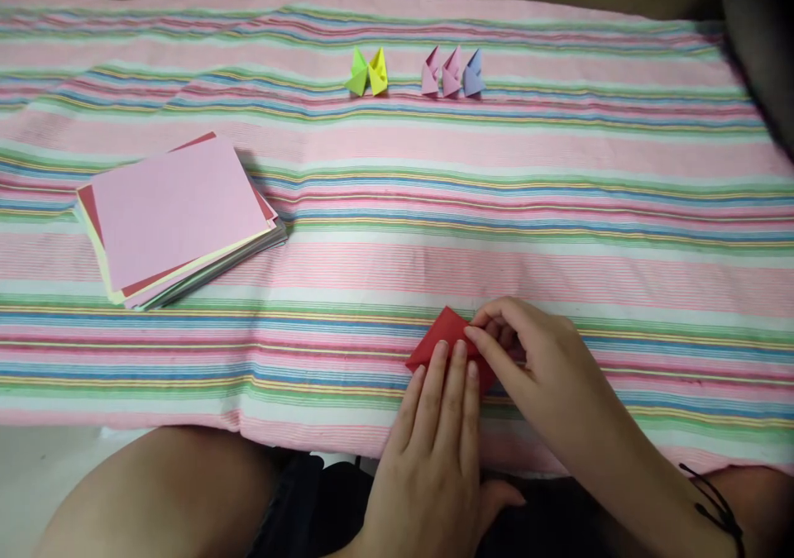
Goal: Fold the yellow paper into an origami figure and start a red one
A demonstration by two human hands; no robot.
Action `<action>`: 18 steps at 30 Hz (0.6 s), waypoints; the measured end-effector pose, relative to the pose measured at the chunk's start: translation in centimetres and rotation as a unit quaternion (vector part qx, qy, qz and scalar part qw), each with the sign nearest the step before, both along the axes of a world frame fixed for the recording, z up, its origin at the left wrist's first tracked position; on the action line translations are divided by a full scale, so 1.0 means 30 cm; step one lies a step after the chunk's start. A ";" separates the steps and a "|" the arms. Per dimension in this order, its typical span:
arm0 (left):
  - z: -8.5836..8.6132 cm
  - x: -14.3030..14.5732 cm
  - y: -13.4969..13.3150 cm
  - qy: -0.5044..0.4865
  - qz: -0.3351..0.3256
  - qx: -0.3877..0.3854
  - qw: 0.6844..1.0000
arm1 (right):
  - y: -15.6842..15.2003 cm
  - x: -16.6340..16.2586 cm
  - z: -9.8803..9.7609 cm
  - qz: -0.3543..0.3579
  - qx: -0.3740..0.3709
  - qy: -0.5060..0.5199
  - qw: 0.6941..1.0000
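Note:
A folded red sheet of origami paper [442, 332] lies on the striped cloth near its front edge, one corner pointing away from me. My left hand [437, 434] rests flat on the paper, fingers stretched out and thumb off to the right. On the paper's right side, my right hand [527, 347] pinches its upper right edge between thumb and forefinger. The other fingers of the right hand are curled in. Part of the paper's lower half is hidden under my left fingers.
A stack of coloured paper [179, 211], pink on top, sits at the left. Toward the back stand small folded paper pieces: a green one [358, 74], a yellow one [378, 72], two pink ones [452, 73] and a blue one [474, 75]. A striped cloth [347, 273] covers the surface.

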State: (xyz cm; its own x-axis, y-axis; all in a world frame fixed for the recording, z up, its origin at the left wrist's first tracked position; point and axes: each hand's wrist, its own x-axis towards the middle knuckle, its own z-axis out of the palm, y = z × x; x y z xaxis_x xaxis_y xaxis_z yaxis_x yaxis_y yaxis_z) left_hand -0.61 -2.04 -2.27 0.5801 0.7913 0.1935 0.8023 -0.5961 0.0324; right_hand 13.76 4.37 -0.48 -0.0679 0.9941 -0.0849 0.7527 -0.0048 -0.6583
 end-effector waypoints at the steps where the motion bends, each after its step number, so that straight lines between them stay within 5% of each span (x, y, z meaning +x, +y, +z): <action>1: -0.001 -0.001 0.001 0.002 0.000 -0.002 1.000 | 0.000 -0.001 0.000 -0.001 0.001 -0.002 1.000; 18: -0.003 0.006 0.009 0.001 0.002 -0.017 1.000 | 0.005 -0.011 -0.004 -0.013 0.023 -0.015 1.000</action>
State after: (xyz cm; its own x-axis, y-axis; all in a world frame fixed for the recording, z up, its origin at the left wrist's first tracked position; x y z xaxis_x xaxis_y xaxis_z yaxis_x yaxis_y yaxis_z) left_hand -0.45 -1.78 -2.35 0.5766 0.8001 0.1654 0.8053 -0.5907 0.0501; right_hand 13.42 4.51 -0.60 -0.0396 0.9984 -0.0400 0.7723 0.0051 -0.6352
